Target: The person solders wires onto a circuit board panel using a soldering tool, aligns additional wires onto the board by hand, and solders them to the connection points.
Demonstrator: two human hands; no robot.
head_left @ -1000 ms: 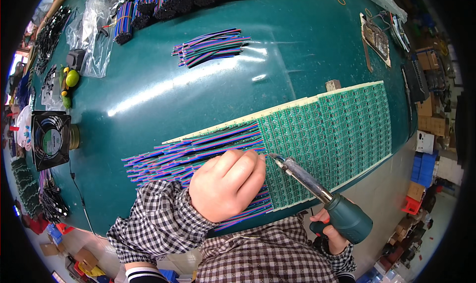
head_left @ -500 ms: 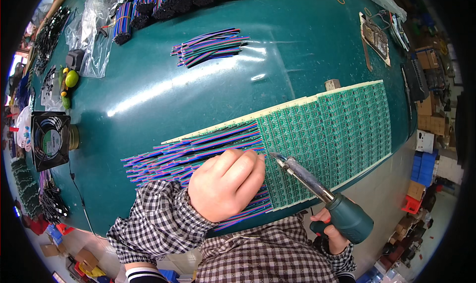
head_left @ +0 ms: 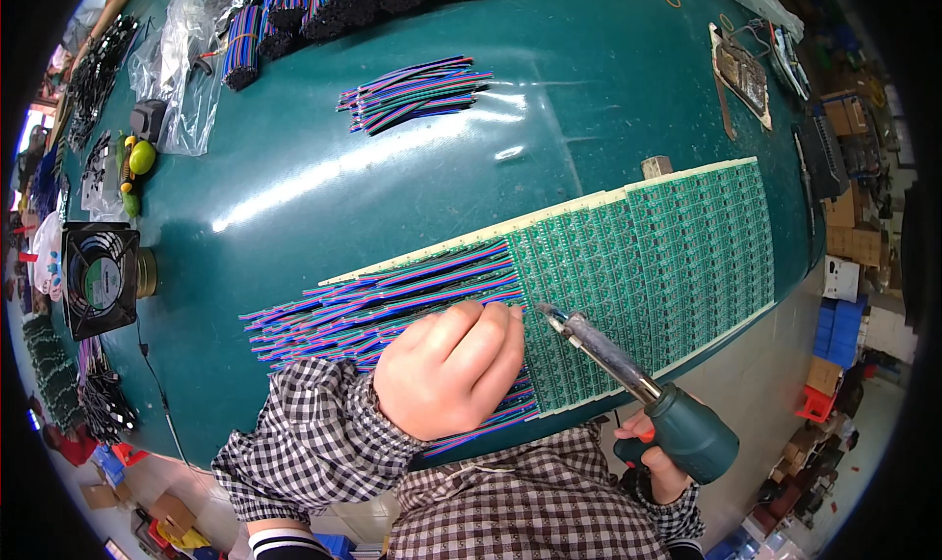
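Observation:
My left hand [head_left: 449, 369] is closed over the multicoloured ribbon wires [head_left: 392, 300], fingertips pinched at the wire ends by the edge of the green circuit-board panels [head_left: 648, 275]. The exact wire between the fingertips is mostly hidden. My right hand [head_left: 665, 467] is wrapped round the dark green handle of a gun-shaped soldering iron [head_left: 623, 369]. Its metal barrel slants up and left across the panels, with the tip just right of my left fingertips. Rows of wires run left from the boards' left part.
A metal block [head_left: 656, 167] stands at the panels' far edge. Farther back lie a loose wire bunch [head_left: 417, 94] and bundled wires [head_left: 294, 10]. At left are a black fan [head_left: 100, 280], a clear plastic bag [head_left: 186, 79] and small fruit [head_left: 142, 156]. A worn plate [head_left: 743, 77] lies far right.
My left hand has shifted very slightly toward me. The soldering iron's tip has moved a touch to the right and nearer me; my grip on it looks the same.

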